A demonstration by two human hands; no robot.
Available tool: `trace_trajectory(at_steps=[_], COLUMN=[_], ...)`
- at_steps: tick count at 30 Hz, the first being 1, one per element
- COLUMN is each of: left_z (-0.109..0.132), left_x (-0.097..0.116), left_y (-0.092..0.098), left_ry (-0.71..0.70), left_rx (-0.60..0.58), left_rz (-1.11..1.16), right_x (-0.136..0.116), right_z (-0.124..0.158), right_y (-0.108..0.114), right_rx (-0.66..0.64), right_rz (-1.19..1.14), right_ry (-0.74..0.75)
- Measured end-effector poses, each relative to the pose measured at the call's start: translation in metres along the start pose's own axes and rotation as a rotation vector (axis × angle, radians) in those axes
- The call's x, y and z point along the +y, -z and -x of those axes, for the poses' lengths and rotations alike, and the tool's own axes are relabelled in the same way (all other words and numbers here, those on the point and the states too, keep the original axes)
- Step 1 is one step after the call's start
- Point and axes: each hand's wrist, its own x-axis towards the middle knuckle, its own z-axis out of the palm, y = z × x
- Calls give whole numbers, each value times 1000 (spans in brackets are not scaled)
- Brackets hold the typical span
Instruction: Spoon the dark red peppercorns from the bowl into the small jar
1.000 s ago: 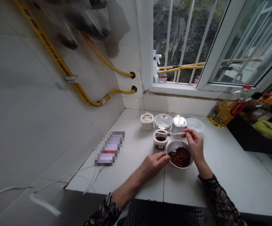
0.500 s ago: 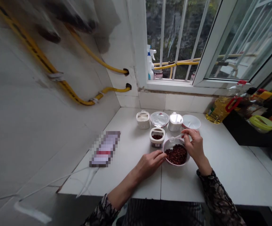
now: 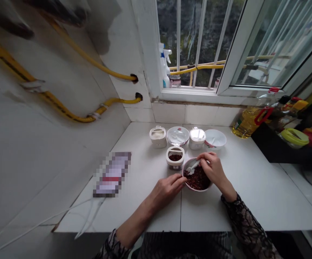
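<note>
My left hand steadies a white bowl with a pinkish rim, its fingertips closed at the bowl's left edge. Dark red dried peppercorns fill much of that bowl. Between the fingers of my right hand is a small white spoon, its head tilted down into the bowl at the edge of the peppercorns. Just behind and left of the bowl stands a seasoning jar with a cream rim and a see-through lid, more dark red bits inside.
Along the back stand a jar of pale contents, a patterned bowl, another lidded jar and a white bowl. An oil bottle and a black condiment rack are at right. A blurred-out phone-like object with a cable lies left.
My right hand has lowered the spoon from above the bowl's back rim down into the bowl. My left hand stays at the bowl's edge. The view has shifted slightly.
</note>
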Motion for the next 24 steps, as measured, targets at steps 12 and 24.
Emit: trace_trajectory(at_steps=[12, 24], left_z=[4, 5], left_x=[-3, -3], left_y=[-3, -4], left_ry=[15, 23], left_rx=[10, -9], left_rz=[33, 44], right_x=[-1, 1], right_z=[-4, -5], right_y=[6, 5], right_rx=[36, 190], right_rz=[-401, -462], right_ry=[-363, -379])
